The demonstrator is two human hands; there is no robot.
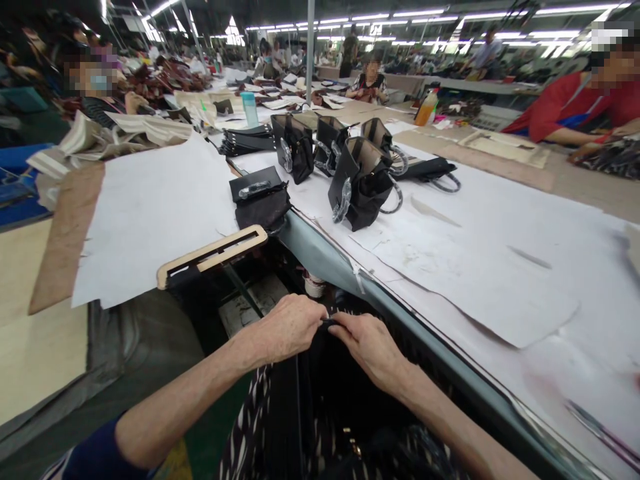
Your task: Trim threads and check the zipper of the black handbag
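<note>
Both hands meet over my lap at a black bag [345, 377], whose dark body spreads across patterned clothing [250, 420]. My left hand [290, 327] is closed, its thumb and fingers pinching the bag's upper edge. Close beside it, my right hand [370, 343] pinches the same edge between thumb and fingertips. Small gold-coloured fittings [353, 440] show lower down on the dark material. Much of the bag's shape is lost in shadow.
Several black handbags [363, 183] with plastic-wrapped handles stand on the paper-covered table [450, 253]. A flat black bag [260, 193] lies near a slotted wooden frame [215, 253] at the left. Behind are a turquoise bottle [249, 109], an orange bottle [426, 107] and a red-sleeved person [555, 107].
</note>
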